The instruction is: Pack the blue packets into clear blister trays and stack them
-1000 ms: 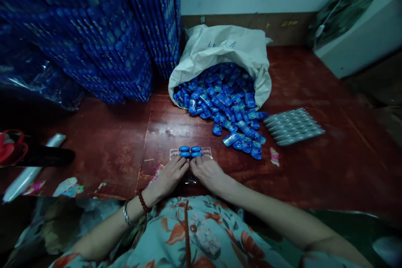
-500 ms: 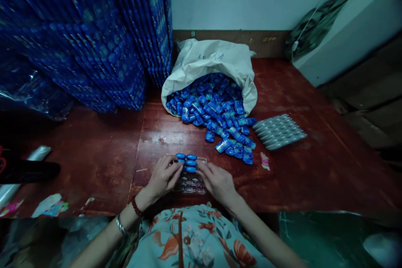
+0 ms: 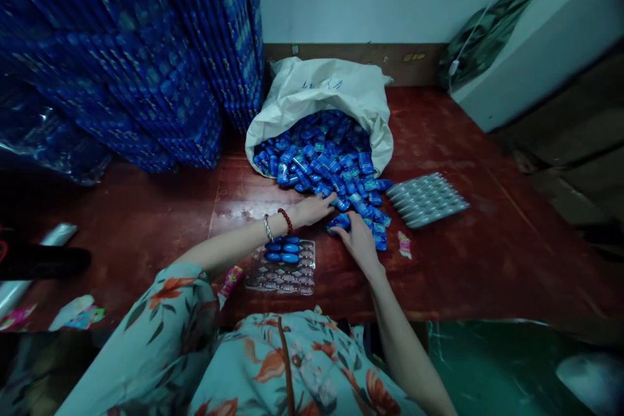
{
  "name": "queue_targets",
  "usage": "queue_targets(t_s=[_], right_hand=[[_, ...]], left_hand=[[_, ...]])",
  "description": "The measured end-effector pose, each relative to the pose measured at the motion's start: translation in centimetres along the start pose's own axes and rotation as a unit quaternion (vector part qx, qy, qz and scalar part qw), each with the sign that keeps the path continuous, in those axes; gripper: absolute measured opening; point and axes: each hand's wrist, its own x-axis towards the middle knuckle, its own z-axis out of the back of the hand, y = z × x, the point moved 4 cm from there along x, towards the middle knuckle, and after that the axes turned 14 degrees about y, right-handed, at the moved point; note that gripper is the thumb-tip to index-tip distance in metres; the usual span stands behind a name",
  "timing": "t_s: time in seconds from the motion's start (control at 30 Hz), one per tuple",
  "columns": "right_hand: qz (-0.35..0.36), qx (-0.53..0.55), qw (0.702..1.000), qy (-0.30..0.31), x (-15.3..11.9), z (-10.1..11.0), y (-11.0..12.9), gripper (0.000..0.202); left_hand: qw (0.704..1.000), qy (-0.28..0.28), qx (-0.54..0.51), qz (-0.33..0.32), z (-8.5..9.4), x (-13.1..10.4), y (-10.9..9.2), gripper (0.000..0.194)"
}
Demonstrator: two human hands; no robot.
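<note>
Blue wrapped packets (image 3: pixel 326 166), many, loose: heaped out of the open mouth of a white sack (image 3: pixel 326 78), from near the far edge of the table (image 3: pixel 468 273) towards its near edge.

Left hand (image 3: pixel 314 209): at the heap's near fringe, fingers stretched in among the packets; from my remote seat I cannot tell whether they pinch one.

Right hand (image 3: pixel 361 240): thumb and fingers set either side of a single packet (image 3: pixel 340 221) at the heap's near side; how firmly they press, I cannot tell. That item, partly covered: long axis slantwise, left end nearer the table's near edge.

Clear blister tray (image 3: pixel 297 279), one: flat, close to the table's near edge, left of the heap, partly hidden by the left forearm (image 3: pixel 229 244).

Blue oblong pieces (image 3: pixel 290 258), six that I can make out: seated in two columns towards the tray's far edge, long axes left to right, roughly parallel to the table's near edge.

Stack of clear trays (image 3: pixel 429 200): just right of the heap.

Step in hand, as I judge it: gathering packets. Next move calls for: a sure pinch, then a lift free of neighbours.
</note>
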Motion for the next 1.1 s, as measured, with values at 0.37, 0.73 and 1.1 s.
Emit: queue_targets(t_s=[0.37,0.73,1.1], right_hand=[[0.060,0.366,0.928,0.036,-9.3,-3.5,2.4,0.031],[0.281,-0.100,0.951,0.080,-9.0,-5.4,7.5,0.045],[0.250,-0.215,0.911,0.246,-7.7,-3.5,10.7,0.030]], left_hand=[[0.937,-0.216,-0.262,0.080,0.4,-12.4,5.4,0.030],[0.778,-0.314,-0.446,0.310,-4.1,-26.8,-2.3,0.027],[0.872,-0.247,-0.329,0.263,-8.2,-22.1,-8.5,0.037]])
